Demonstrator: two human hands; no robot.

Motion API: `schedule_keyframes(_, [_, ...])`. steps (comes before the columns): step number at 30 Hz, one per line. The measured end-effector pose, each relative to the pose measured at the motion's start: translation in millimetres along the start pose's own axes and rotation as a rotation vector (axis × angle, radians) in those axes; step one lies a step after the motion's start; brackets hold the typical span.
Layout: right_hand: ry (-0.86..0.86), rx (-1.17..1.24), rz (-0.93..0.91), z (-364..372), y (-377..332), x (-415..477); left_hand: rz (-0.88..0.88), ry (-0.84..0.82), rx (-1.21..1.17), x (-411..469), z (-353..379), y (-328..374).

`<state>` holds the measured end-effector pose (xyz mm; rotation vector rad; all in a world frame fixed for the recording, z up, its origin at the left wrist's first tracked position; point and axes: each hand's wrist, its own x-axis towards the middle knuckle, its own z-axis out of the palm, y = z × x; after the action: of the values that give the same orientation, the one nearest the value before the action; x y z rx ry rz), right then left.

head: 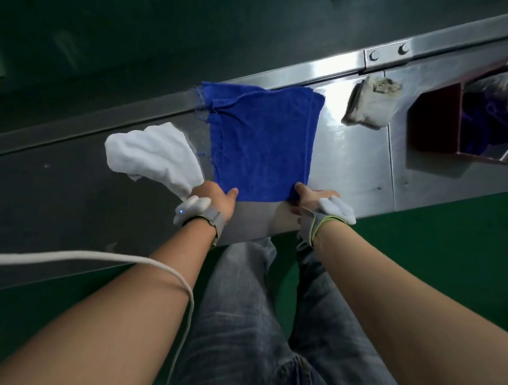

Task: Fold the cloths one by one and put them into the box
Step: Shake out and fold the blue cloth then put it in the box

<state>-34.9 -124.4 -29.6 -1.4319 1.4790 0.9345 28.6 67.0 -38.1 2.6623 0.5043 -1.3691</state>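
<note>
The left hand (pixel 217 196) and right hand (pixel 309 199) are pinching the near corners of the blue cloth (pixel 261 142) lying on the steel table (pixel 353 156). They are probably starting a fold away from the person; the box (pixel 435 126) is waiting at the right.

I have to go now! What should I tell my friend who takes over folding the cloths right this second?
Left hand pinches the near left corner of the blue cloth; right hand pinches the near right corner.
The blue cloth lies flat on the metal table, seemingly folded once already.
A crumpled white cloth sits left of it, a dirty white cloth to its right.
The box is far right, something purple inside.
Left: finish folding blue, box it, then both white ones.
</note>
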Motion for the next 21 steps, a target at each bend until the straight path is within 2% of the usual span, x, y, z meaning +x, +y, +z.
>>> schedule_keyframes(3, [-0.005, 0.048, -0.065, 2.0, 0.3, 2.7, -0.181, -0.148, -0.64, 1.5, 3.9, 4.3])
schedule_keyframes(5, [0.018, 0.08, -0.067, -1.0, 1.4, 1.0, -0.271, -0.241, -0.906, -3.2, 3.8, 5.3])
schedule_keyframes(7, [-0.039, 0.084, -0.062, -5.6, 12.8, -10.7, -0.305, -0.32, -0.948, -16.9, 9.3, -7.1])
schedule_keyframes(9, [-0.123, -0.053, -0.012, -7.8, 34.9, -21.6, -0.344, -0.355, -0.928, -31.3, 16.4, -23.3])
schedule_keyframes(12, [-0.203, 0.112, 0.171, -17.1, 54.4, -38.6, -0.412, -0.409, -0.919, -50.4, 8.5, -36.1])
schedule_keyframes(14, [-0.292, 0.233, 0.222, -24.2, 51.3, -41.4, -0.41, -0.443, -1.007, -54.2, -5.6, -33.2])
schedule_keyframes(18, [-0.29, 0.53, 0.149, -33.8, 15.1, -42.1, -0.223, -0.401, -1.308, -48.0, -35.7, -5.5])
schedule_keyframes(21, [-0.173, 0.551, 0.041, -32.1, -7.3, -36.4, -0.059, -0.219, -1.293, -36.1, -44.4, 15.3])
